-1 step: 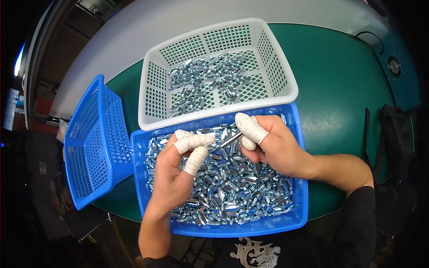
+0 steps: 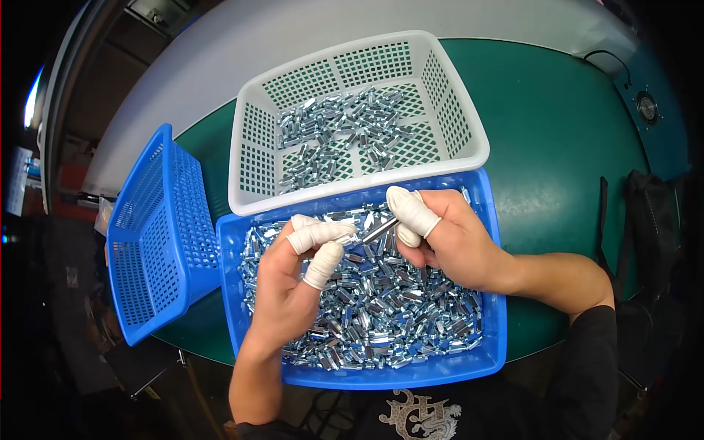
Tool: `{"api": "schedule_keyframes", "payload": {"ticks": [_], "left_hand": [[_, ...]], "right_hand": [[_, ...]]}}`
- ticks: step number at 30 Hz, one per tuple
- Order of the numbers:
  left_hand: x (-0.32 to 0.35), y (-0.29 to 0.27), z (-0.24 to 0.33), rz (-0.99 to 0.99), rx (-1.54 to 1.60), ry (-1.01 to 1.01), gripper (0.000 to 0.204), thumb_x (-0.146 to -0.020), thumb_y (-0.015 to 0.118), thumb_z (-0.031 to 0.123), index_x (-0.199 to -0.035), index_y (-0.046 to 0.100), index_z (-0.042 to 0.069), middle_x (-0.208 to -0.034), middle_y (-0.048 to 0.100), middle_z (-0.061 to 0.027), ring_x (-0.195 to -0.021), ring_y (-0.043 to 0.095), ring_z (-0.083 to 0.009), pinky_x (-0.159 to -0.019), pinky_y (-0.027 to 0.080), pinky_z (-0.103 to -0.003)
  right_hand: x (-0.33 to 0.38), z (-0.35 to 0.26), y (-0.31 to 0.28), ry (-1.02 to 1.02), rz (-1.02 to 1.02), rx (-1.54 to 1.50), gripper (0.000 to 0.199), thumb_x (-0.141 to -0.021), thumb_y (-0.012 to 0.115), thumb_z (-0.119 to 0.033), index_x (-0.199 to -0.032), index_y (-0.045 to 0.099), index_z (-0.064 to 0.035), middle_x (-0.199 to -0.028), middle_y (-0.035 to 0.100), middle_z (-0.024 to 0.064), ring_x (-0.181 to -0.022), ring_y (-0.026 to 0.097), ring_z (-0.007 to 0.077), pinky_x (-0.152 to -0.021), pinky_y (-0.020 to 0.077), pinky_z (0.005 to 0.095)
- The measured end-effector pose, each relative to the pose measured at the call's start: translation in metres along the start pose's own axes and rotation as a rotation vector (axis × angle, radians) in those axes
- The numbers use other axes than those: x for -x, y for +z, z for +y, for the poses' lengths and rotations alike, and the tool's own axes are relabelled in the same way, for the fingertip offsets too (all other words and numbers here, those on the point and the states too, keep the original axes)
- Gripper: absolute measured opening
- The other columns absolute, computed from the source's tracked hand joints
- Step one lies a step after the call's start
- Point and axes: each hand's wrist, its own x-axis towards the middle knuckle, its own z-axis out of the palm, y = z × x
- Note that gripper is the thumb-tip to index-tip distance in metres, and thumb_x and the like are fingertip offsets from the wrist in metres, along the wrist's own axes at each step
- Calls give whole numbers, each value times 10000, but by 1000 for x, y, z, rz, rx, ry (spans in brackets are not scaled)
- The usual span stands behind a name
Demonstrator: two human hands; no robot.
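Clearly, over the blue tub point(image 2: 396, 378), our left hand point(image 2: 283, 293) pinches a small shiny metal piece point(image 2: 351, 238), fingertips point(image 2: 323, 234) almost together; our right hand point(image 2: 462, 242) curls snugly round a slim, dark-looking metal rod point(image 2: 379, 231) that points toward that piece, though we cannot tell whether they touch; we judge both stiff, light and hardly fragile, perhaps slippery against the white finger covers point(image 2: 416, 216), so we would take each by its straight sides, clear of the ends; below, loose metal pieces point(image 2: 381, 315) lie thickly in the tub; at its left a perforated blue basket point(image 2: 193, 220) stands tilted; just beyond the tub, a white basket point(image 2: 359, 181) holds a thinner scatter of similar pieces point(image 2: 341, 121), lattice floor showing between them; around these, we see the green counter point(image 2: 543, 147).
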Motion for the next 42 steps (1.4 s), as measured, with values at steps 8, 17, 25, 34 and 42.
{"api": "schedule_keyframes", "payload": {"ticks": [8, 17, 25, 34, 42], "left_hand": [[8, 6, -3, 23, 224, -66, 186, -847, 585, -19, -1033, 589, -17, -991, 584, -74, -831, 562, -134, -749, 475, -268], [5, 3, -2, -28, 129, -100, 250, -913, 540, 80, -1149, 577, 6, -901, 576, -22, -828, 530, -101, -746, 431, -244], [4, 8, 3, 156, 538, -142, 294, -813, 622, -40, -1075, 500, 16, -1045, 612, -154, -964, 609, -210, -823, 509, -334], [11, 16, -3, 144, 229, -71, 230, -779, 674, -54, -1001, 613, -40, -973, 648, -130, -852, 632, -155, -767, 513, -259], [15, 17, -6, 251, 14, 108, 218, -714, 729, -62, -902, 629, -18, -868, 673, -106, -801, 633, -149, -732, 497, -268]], "right_hand": [[-1, 10, 5, -151, 19, 61, 385, -962, 471, -258, -640, 506, -49, -552, 467, -27, -506, 406, 45, -458, 336, 233], [0, 7, 6, -152, 28, 76, 396, -984, 413, -281, -654, 484, -72, -566, 483, -18, -511, 406, 38, -471, 332, 211], [0, 9, 4, -152, 28, 85, 391, -982, 421, -289, -666, 496, -71, -565, 484, -22, -493, 398, 34, -455, 322, 206], [2, 10, 7, -268, 56, 167, 338, -976, 441, -228, -706, 524, -42, -599, 513, -12, -538, 453, 54, -491, 376, 227], [-1, 13, 5, -236, 5, 298, 285, -949, 484, -164, -731, 556, 3, -567, 515, 17, -514, 452, 74, -471, 377, 257]]}}
